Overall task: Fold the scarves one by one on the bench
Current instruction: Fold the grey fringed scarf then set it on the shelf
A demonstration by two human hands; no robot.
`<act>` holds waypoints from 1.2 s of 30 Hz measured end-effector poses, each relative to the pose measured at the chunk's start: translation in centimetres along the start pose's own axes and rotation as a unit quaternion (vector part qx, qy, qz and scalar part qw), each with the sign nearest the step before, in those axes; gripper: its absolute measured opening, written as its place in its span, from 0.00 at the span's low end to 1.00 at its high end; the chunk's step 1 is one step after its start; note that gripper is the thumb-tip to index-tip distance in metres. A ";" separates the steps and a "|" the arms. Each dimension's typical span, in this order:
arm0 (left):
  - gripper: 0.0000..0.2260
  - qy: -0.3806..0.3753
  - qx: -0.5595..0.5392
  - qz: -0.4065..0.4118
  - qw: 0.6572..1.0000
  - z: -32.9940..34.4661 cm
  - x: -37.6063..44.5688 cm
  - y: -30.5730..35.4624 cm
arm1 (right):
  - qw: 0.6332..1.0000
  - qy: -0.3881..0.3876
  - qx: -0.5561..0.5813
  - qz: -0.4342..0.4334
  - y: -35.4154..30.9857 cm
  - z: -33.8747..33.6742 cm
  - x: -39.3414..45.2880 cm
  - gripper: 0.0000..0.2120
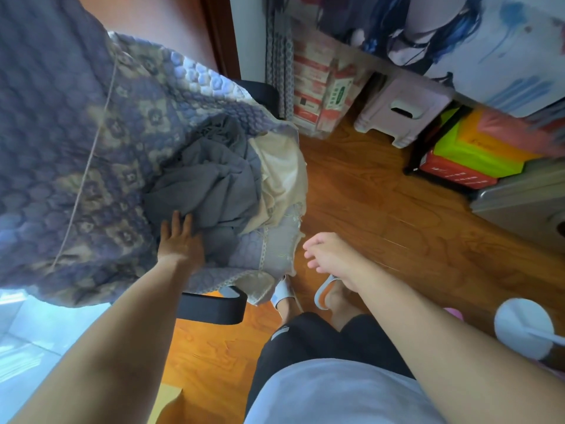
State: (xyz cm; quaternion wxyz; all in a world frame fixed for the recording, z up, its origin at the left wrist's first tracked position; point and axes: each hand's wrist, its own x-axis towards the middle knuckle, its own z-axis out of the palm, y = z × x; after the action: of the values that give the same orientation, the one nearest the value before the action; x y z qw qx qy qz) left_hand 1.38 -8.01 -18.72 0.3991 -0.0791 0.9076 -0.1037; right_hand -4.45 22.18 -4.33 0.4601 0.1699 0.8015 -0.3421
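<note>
Left hand [180, 240] touches the grey scarf [211, 179]; right hand [328, 252] hovers, fingers relaxed.

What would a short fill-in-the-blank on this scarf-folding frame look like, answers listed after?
1. The left hand touches the crumpled ____ scarf.
2. The right hand hangs over the ____ floor.
3. A cream scarf lies to the ____ of the grey one.

Answers: grey; wooden; right
</note>
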 end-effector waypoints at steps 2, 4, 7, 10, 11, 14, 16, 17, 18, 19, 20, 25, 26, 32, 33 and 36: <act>0.30 0.026 -0.040 -0.005 0.999 0.2 0.4 -0.1 | 1.000 -0.001 0.007 -0.001 0.1 0.2 0.1 0.12; 0.28 0.076 -0.098 0.004 0.992 0.1 0.0 0.1 | 1.000 -0.009 0.010 0.000 0.2 0.3 0.0 0.12; 0.13 0.227 -0.278 0.001 0.933 -1.7 -2.9 1.2 | 1.000 -0.018 0.008 -0.007 0.1 0.4 -0.2 0.11; 0.07 0.220 -0.593 -0.080 0.770 -6.8 -8.4 2.8 | 0.998 -0.024 0.001 -0.051 -0.5 0.5 -0.5 0.11; 0.06 0.182 -0.693 -0.091 0.692 -8.7 -10.4 3.3 | 0.997 -0.032 -0.004 -0.075 -1.1 0.6 -0.8 0.11; 0.08 0.114 -0.848 -0.034 0.516 -14.5 -15.7 3.9 | 0.978 -0.078 -0.022 -0.192 -3.9 1.6 -2.5 0.20; 0.09 0.105 -0.885 0.036 0.453 -18.5 -18.5 3.7 | 0.961 -0.066 -0.030 -0.268 -5.7 2.2 -4.0 0.27; 0.09 0.106 -0.891 0.073 0.435 -20.5 -19.7 3.2 | 0.953 -0.043 -0.038 -0.298 -6.4 2.1 -4.7 0.26; 0.10 0.106 -0.894 0.110 0.420 -22.3 -20.7 2.6 | 0.944 -0.014 -0.035 -0.327 -6.8 1.8 -5.3 0.20; 0.11 0.113 -0.894 0.136 0.411 -23.9 -21.5 1.8 | 0.937 0.016 -0.022 -0.349 -7.2 1.0 -6.2 0.13; 0.11 0.125 -0.895 0.150 0.401 -25.2 -22.1 0.9 | 0.933 0.042 -0.003 -0.357 -7.4 -0.1 -6.9 0.07; 0.09 0.218 -0.855 0.139 0.450 -29.7 -22.6 -2.6 | 0.890 0.148 0.077 -0.424 -9.6 -7.8 -12.4 0.10; 0.11 0.232 -0.817 0.150 0.505 -30.4 -22.7 -2.1 | 0.884 0.165 0.091 -0.428 -10.3 -9.0 -13.3 0.12; 0.40 0.278 -0.538 0.324 0.727 -30.6 -24.2 4.6 | 0.884 0.138 0.257 -0.365 -15.0 -13.0 -15.6 0.13; 0.45 0.297 -0.506 0.323 0.743 -29.6 -23.7 5.6 | 0.884 0.141 0.275 -0.350 -15.5 -13.5 -15.9 0.13; 0.37 0.398 -0.478 0.247 0.743 -27.4 -22.0 6.7 | 0.888 0.100 0.302 -0.332 -16.8 -14.9 -16.8 0.15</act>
State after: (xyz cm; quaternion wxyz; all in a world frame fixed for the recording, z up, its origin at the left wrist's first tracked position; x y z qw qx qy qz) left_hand -4.65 6.89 13.22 -0.0767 0.0159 0.9022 0.4242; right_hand -14.85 21.52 21.67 0.1633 0.0578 0.7113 -0.6812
